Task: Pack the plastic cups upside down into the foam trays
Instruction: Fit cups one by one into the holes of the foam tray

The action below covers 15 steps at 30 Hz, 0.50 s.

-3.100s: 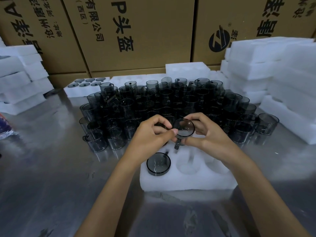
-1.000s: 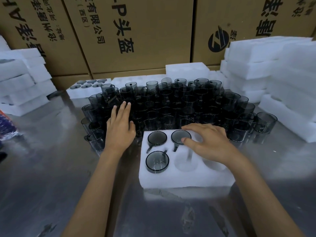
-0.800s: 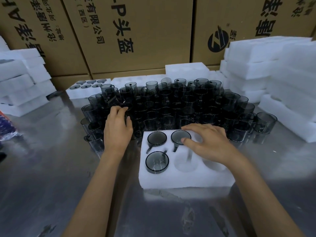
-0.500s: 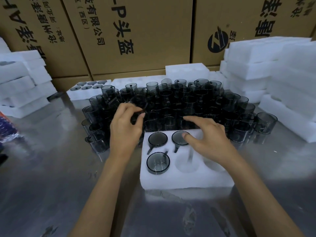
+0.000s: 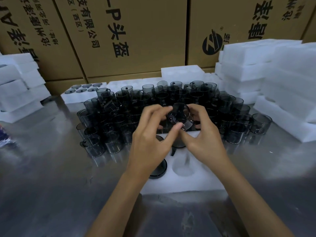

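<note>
Two hands, cup between fingertips

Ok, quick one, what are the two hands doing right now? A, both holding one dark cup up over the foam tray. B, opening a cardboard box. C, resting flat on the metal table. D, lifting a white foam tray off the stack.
A: the left hand and right hand both pinch one dark cup above the foam tray.
</note>
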Tool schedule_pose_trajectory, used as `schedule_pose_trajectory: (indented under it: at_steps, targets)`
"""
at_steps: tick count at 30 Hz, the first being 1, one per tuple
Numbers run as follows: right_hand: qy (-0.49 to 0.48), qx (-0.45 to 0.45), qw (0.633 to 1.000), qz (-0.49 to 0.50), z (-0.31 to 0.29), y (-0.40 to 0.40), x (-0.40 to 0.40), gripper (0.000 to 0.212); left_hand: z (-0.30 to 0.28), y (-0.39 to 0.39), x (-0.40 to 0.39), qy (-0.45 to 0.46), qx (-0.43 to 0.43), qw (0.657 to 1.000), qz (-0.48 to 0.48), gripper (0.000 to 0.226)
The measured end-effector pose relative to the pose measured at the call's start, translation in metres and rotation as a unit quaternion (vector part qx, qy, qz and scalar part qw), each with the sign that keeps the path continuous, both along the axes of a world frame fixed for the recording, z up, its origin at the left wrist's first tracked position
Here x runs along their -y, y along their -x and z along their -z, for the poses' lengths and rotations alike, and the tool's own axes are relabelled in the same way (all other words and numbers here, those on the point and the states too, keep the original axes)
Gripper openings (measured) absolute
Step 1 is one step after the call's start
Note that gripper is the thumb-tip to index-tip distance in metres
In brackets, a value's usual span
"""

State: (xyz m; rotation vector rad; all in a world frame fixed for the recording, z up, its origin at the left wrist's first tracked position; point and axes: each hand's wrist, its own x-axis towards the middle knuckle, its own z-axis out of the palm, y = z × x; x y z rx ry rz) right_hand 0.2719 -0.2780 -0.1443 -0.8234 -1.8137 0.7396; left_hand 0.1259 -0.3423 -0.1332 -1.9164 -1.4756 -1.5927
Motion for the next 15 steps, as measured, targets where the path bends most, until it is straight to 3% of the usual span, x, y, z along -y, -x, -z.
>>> schedule_pose_trajectory:
  at_steps: [4, 9, 15]
  targets:
    - [0.061, -0.047, 0.995, -0.067, -0.003, -0.002, -0.004, 0.058, -0.001, 0.009, 0.001, 0.049, 0.045, 0.998, -0.020, 0.035]
    - [0.090, -0.059, 0.985, -0.131, -0.006, -0.004, -0.004, 0.061, -0.001, 0.012, -0.001, 0.066, 0.060, 0.996, -0.014, 0.010]
    - [0.006, -0.012, 0.999, -0.049, -0.003, -0.002, -0.002, 0.072, -0.002, 0.004, 0.000, 0.121, 0.178, 0.975, 0.061, 0.013]
